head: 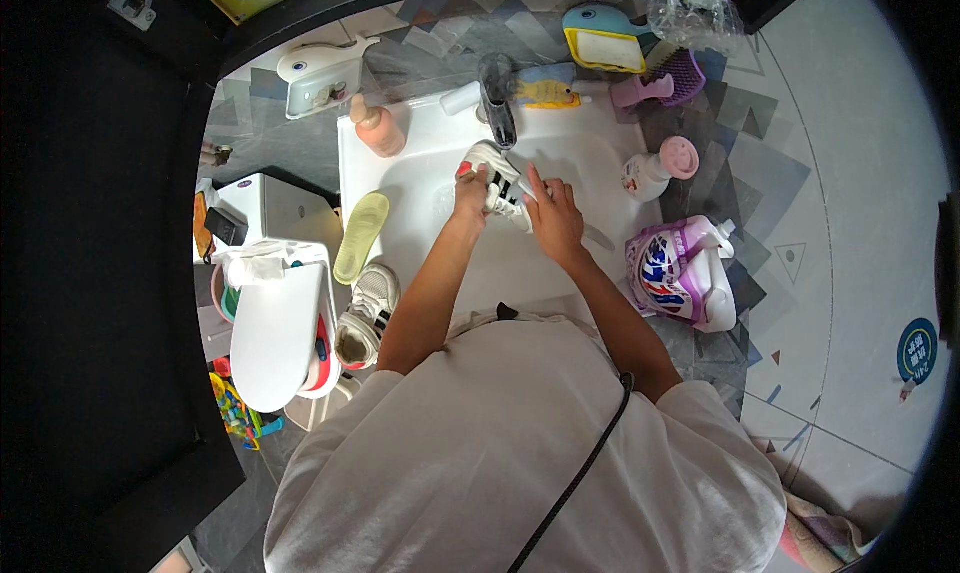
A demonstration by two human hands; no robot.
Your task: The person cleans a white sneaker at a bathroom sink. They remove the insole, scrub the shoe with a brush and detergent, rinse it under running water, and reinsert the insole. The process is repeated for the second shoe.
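My left hand (471, 190) grips a white sneaker (499, 169) with black stripes and a red heel patch. It is tilted over the white washbasin (480, 273), just below the dark tap (501, 119). My right hand (556, 217) is at the shoe's opening, index finger stretched out and the other fingers bent. A pale slender handle (528, 188) runs from the shoe into these fingers; its far end is hidden. On the basin's left edge lies a yellow-green insole (361, 237). Closer to me rests a second sneaker (367, 318), beside my left forearm.
A peach pump bottle (381, 132) stands at the basin's back left. To the right are a pink-topped pump bottle (646, 175) and a purple detergent pouch (675, 273). Behind the tap lies a yellow-and-blue tube (546, 89). A white toilet (277, 337) stands at left.
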